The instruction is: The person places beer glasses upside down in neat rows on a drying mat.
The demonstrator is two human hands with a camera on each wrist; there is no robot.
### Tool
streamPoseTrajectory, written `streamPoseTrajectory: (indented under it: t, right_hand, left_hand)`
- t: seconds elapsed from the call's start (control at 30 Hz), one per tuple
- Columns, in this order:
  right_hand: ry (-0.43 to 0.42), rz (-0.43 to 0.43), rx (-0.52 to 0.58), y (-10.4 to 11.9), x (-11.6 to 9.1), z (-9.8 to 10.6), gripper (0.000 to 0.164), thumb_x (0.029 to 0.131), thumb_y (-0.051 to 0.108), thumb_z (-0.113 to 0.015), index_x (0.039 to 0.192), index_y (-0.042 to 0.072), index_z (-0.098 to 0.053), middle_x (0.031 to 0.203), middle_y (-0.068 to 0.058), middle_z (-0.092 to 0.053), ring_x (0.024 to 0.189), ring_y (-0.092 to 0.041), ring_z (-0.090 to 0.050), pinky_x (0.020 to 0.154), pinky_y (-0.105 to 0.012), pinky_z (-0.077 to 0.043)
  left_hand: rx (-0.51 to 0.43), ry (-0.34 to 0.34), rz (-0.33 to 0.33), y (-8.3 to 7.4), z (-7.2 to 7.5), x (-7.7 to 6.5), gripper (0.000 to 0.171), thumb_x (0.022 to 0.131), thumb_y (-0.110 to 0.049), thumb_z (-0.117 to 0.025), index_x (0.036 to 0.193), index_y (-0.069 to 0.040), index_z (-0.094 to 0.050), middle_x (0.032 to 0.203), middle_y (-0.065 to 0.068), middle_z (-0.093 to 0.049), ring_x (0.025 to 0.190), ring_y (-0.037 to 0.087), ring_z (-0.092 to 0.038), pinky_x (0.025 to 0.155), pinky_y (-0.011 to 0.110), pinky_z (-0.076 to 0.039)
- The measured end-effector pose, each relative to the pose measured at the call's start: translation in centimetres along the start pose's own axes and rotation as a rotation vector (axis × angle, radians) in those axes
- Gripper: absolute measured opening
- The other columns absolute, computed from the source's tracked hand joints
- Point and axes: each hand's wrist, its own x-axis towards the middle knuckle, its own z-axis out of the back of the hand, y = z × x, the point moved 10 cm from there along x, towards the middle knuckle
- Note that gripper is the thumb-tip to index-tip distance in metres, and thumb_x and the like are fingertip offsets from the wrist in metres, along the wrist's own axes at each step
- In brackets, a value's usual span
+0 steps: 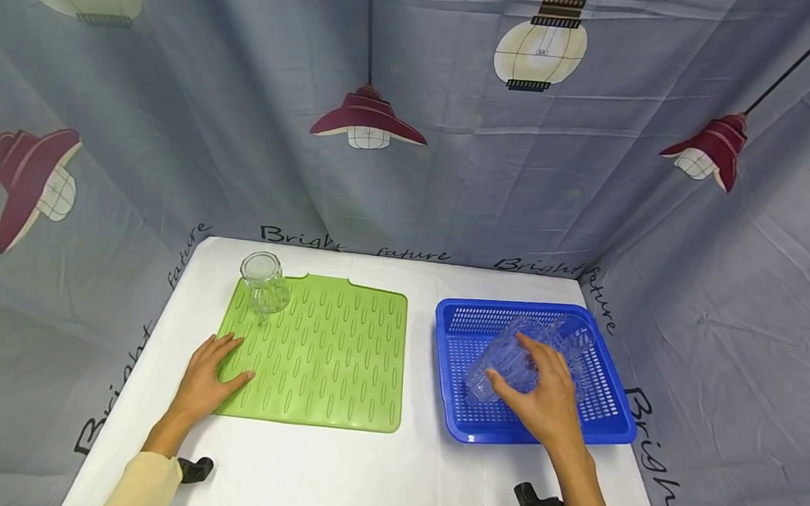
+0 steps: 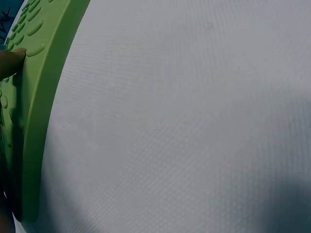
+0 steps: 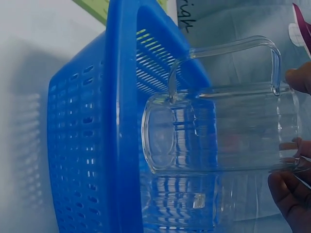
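My left hand [image 1: 205,380] rests at the left edge of a green drying mat [image 1: 322,356], fingers spread and relaxed; one fingertip [image 2: 13,60] meets the mat's ridged top in the left wrist view. A clear glass mug [image 1: 273,295] stands on the mat's far left corner, its handle towards me. Over a blue plastic basket [image 1: 460,434], my right hand [image 1: 543,389] holds another clear glass mug [image 3: 243,131] by one end, between thumb and fingers. That mug lies sideways in the right wrist view, handle along its upper side. More clear glassware [image 1: 573,344] sits in the basket.
A white-covered table [image 1: 336,473] carries the mat on the left and the basket on the right. Grey-blue printed curtains [image 1: 409,191] hang behind the table and at both sides. The basket's walls are slotted, with a raised rim.
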Motion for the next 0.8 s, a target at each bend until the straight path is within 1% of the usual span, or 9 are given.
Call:
streamPoseTrajectory:
  t: [0.17, 0.3, 0.63, 0.8]
  right_hand:
    - [-0.008, 0.011, -0.013, 0.4, 0.2, 0.1, 0.082, 0.081, 0.036, -0.093, 0.152, 0.010, -0.060, 0.140, -0.018, -0.067, 0.115, -0.033, -0.063, 0.089, -0.054, -0.055]
    - [-0.010, 0.018, -0.008, 0.8, 0.4, 0.2, 0.081, 0.081, 0.035, -0.093, 0.152, 0.013, -0.060, 0.140, -0.016, -0.067, 0.113, -0.030, -0.063, 0.087, -0.049, -0.055]
    - [0.002, 0.060, -0.002, 2.3, 0.8, -0.1, 0.082, 0.080, 0.035, -0.094, 0.152, 0.014, -0.060, 0.143, -0.015, -0.066, 0.113, -0.031, -0.064, 0.087, -0.052, -0.056]
    - [-0.002, 0.087, -0.010, 3.3, 1.2, -0.1, 0.083, 0.080, 0.035, -0.094, 0.152, 0.013, -0.060, 0.143, -0.015, -0.066, 0.114, -0.030, -0.064, 0.087, -0.051, -0.059]
  left_hand:
    - [0.006, -0.007, -0.002, -0.1, 0.1, 0.0, 0.078, 0.093, -0.036, -0.085, 0.157, -0.007, -0.051, 0.170, 0.025, -0.038, 0.161, 0.056, -0.020, 0.125, 0.082, -0.020]
    - [0.001, -0.009, -0.001, -0.2, 0.2, 0.0, 0.078, 0.093, -0.035, -0.085, 0.157, -0.007, -0.051, 0.170, 0.025, -0.038, 0.161, 0.056, -0.019, 0.125, 0.082, -0.020]
    - [-0.006, -0.007, -0.005, -0.4, 0.2, 0.0, 0.079, 0.092, -0.033, -0.086, 0.157, -0.005, -0.051, 0.170, 0.026, -0.038, 0.161, 0.057, -0.020, 0.125, 0.083, -0.019]
    - [-0.021, -0.002, 0.002, -0.3, 0.2, 0.0, 0.079, 0.091, -0.033, -0.086, 0.157, -0.006, -0.051, 0.171, 0.026, -0.037, 0.162, 0.057, -0.018, 0.125, 0.084, -0.019]
